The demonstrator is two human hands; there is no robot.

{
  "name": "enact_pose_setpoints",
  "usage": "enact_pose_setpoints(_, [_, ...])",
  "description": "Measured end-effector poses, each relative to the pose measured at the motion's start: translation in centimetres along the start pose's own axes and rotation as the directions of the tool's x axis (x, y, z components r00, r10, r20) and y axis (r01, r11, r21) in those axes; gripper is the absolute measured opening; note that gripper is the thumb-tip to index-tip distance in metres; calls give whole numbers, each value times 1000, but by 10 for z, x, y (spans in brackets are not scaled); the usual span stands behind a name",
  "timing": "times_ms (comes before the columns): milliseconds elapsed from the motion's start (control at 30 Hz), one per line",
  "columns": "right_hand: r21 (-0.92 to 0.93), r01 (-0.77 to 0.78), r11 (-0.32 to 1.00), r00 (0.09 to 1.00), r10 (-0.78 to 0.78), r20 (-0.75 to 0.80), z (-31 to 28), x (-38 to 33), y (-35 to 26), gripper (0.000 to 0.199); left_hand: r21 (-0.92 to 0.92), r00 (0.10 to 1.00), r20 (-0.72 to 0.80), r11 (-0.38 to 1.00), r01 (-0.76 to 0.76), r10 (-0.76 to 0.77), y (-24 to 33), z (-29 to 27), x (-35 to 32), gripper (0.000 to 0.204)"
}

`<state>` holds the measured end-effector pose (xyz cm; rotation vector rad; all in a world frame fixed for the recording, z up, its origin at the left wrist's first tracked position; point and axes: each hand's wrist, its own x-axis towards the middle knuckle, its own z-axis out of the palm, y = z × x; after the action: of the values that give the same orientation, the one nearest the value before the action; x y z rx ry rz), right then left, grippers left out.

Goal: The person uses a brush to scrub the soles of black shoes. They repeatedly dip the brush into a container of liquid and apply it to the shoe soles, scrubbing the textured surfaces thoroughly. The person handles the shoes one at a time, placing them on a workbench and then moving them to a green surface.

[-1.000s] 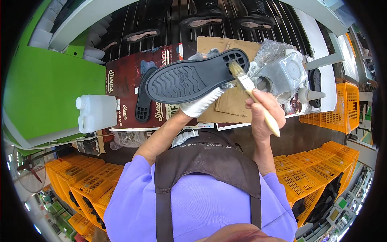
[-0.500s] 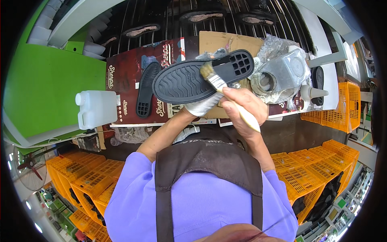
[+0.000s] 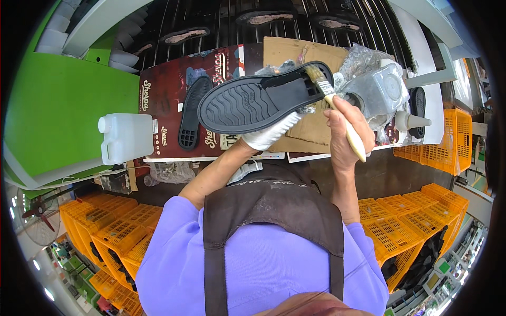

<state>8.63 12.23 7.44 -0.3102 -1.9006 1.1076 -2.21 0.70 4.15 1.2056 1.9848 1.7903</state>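
Observation:
A black shoe sole is held up over the worktable, tread side facing me, its heel end to the right. My left hand, in a white glove, grips it from beneath; the fingers behind the sole are hidden. In my bare right hand is a paintbrush with a pale handle. Its bristles touch the sole at the heel end, over the square-patterned recess. A second black sole lies to the left on dark red printed cardboard.
Right of the sole, a clear plastic container lies on its side among crumpled plastic, near a white nozzle bottle. At the left stands a white jug. Black shoes rest on rollers behind; orange crates flank me.
My right hand has moved the brush rightward along the sole, from its middle to the heel end. The sole has barely shifted in my left hand.

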Motion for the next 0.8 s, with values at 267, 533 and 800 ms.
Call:
enact_pose_setpoints(267, [-4,223,975,971,-222,89,20,-7,-12,26,-267,994,8,957,109,-111,-13,4,-14,55])
enact_pose_setpoints(533, [72,216,974,962,-225,154,35,-9,-22,23,-422,1000,16,906,-8,16,-48,18,-17,62])
enact_pose_setpoints(800, [144,166,976,965,-191,180,45,-12,-29,22,-481,998,59,876,34,-6,-53,23,-23,51])
